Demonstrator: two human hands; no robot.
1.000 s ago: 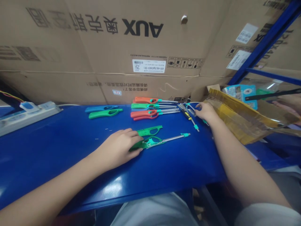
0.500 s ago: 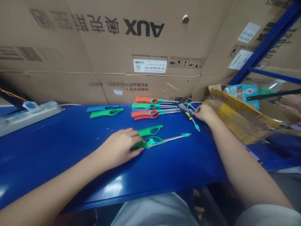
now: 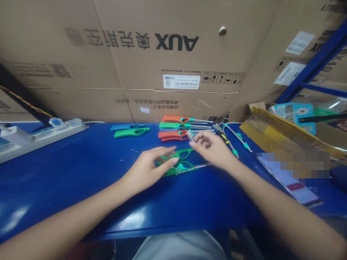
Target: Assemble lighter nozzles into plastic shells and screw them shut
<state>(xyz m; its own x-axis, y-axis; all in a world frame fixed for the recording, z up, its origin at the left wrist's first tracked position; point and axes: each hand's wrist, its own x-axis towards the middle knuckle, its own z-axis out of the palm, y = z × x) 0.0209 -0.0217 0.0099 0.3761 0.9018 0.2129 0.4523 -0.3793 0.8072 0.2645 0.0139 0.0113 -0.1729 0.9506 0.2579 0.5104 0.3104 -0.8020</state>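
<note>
My right hand (image 3: 210,150) pinches a small clear part (image 3: 191,136) between its fingertips, above the red lighter handles. My left hand (image 3: 148,169) hovers with fingers apart just left of an opened green utility lighter. Its handle shell (image 3: 177,156) lies above its other half (image 3: 176,169), which holds a teal piece and a metal nozzle. Rows of long-nosed lighters in orange (image 3: 176,118), green (image 3: 175,125) and red (image 3: 172,135) lie beyond my hands. Two shorter handles, blue (image 3: 126,127) and green (image 3: 131,133), lie to their left.
A yellow-handled screwdriver (image 3: 223,139) and a teal-tipped metal rod (image 3: 238,135) lie on the blue table (image 3: 81,187). A power strip (image 3: 40,137) sits at left. Cardboard boxes (image 3: 162,72) stand behind; a yellow-taped package (image 3: 279,133) and a partly blurred flat device (image 3: 290,177) lie at right.
My right hand has moved left from the screwdriver and now pinches the clear part. My left hand has lifted off the green lighter, fingers spread. The view has shifted slightly.
</note>
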